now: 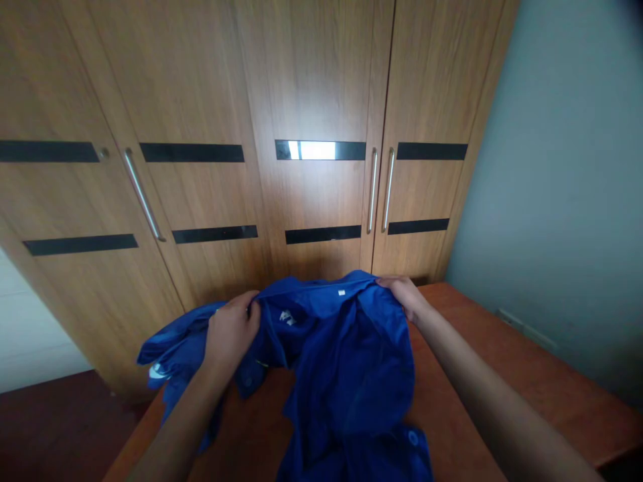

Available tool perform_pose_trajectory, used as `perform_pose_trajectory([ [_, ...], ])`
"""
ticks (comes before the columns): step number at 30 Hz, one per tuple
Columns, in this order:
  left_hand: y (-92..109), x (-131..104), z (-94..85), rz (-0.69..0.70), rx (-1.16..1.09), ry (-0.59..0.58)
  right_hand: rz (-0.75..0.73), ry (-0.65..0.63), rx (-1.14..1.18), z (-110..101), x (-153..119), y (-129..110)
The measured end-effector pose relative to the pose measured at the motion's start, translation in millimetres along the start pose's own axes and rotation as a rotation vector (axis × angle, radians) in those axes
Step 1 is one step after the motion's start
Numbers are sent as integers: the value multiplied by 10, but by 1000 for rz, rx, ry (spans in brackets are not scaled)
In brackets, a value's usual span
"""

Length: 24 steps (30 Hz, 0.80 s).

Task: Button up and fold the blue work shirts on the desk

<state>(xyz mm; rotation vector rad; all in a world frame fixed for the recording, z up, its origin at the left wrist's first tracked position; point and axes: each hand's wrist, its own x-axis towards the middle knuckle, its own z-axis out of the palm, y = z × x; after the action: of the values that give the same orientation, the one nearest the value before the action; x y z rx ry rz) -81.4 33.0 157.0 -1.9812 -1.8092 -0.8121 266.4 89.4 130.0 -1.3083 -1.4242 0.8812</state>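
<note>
Left hand: grip closed on a bunched fold of the blue shirt, fingers curled over the cloth, thumb side toward the collar. Left of that grip a sleeve with a white patch trails off and hangs past the counter edge. Between the two grips the collar edge is stretched fairly taut; a small white tag sits on it, and a white logo shows just right of the left grip. Below the grips the shirt body sags in loose folds onto the counter, nearest the camera. Right hand: grip pinched shut on the collar's far right end, knuckles up, forearm lying over the bare reddish-brown wood. Beyond both grips stands a wooden wardrobe with black strips and metal bar handles; doors closed. Grey wall right of the right grip.
</note>
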Motion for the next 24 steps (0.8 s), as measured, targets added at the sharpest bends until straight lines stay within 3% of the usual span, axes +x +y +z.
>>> perform_pose_trajectory([
  [7,-71,249,-281,-53,113,75,-44,-63,13,-183,297,-548],
  [11,-70,330,-415,-61,144,101,-134,-39,-44,-215,329,-667],
  [13,-66,351,-440,-75,143,109,-258,35,-173,-182,300,-635],
  [15,-79,352,-425,-90,139,95,-392,104,-365,-130,255,-504],
  [17,-115,334,-377,-96,130,50,-415,54,-471,-79,199,-269],
  [21,-227,241,-249,-88,160,-108,-217,-321,-386,-14,31,343],
  [24,-298,144,-176,-83,189,-225,-165,-464,-340,10,-138,699],
])
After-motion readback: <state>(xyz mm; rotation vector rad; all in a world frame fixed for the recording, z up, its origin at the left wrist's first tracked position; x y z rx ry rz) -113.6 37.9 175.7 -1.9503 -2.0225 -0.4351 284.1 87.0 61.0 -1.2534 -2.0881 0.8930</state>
